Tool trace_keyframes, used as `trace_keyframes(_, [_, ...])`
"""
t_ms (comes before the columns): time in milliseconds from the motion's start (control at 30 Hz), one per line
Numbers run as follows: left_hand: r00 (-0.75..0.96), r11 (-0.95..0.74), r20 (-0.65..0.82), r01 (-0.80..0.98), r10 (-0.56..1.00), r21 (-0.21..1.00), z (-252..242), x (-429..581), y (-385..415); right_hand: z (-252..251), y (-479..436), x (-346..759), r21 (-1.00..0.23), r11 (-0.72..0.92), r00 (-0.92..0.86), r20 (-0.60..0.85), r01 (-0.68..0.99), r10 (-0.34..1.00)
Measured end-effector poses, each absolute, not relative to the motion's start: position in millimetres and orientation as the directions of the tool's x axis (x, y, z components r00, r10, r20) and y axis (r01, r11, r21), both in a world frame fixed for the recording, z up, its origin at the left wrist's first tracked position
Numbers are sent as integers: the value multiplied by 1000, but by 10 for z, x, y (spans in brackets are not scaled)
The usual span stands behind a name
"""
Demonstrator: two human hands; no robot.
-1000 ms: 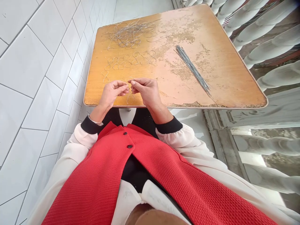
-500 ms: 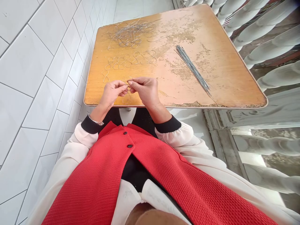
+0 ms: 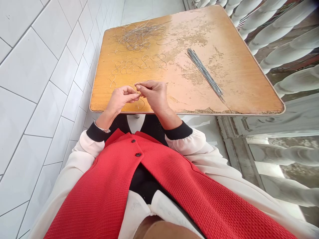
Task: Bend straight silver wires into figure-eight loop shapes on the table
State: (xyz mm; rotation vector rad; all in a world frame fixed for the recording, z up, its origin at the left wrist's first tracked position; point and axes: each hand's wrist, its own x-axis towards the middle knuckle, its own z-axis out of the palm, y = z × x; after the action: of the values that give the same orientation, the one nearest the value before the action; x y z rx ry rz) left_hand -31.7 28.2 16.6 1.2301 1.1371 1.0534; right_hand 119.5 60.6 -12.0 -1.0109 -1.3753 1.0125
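Note:
Both my hands meet above the near left edge of the table, pinching one thin wire (image 3: 143, 105) between them. My left hand (image 3: 120, 98) is closed, thumb and forefinger pressed on the wire. Just to its right, my right hand (image 3: 156, 94) grips the wire with thumb and fingertips. A curved length of it hangs below the fingers; the rest is mostly hidden by them. Beyond my hands lies a row of bent wire loops (image 3: 136, 64) shaped like figure eights. One separate bent wire (image 3: 113, 81) rests near my left hand.
A tangled pile of bent wires (image 3: 139, 35) lies at the table's far left. A bundle of straight wires (image 3: 205, 73) rests slantwise on the worn table top (image 3: 239, 73). A tiled wall (image 3: 42, 83) stands close on the left, a white balustrade (image 3: 279, 49) on the right.
My left fingers have shifted slightly right along the wire, the thumb now stretched further. The wire's hanging end now curves out below my right fingers. The things on the table have not moved.

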Motion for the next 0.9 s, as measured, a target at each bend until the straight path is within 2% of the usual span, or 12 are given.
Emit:
trace_keyframes(467, [127, -42, 46, -36, 991, 998, 101, -229, 349, -87, 631, 1200, -906, 363, 7, 373, 219, 928])
trace_keyframes(567, [114, -55, 59, -36, 992, 998, 105, -224, 354, -46, 631, 1193, -916, 350, -5, 356, 195, 935])
trace_keyframes(700, [97, -56, 56, -9, 994, 998, 144, -265, 365, 27, 642, 1219, -963, 252, -60, 247, 97, 967])
trace_keyframes(900, [112, -3, 0, 28, 994, 1000, 249, -349, 497, 183, 746, 1329, -987, 159, -164, 155, 13, 974])
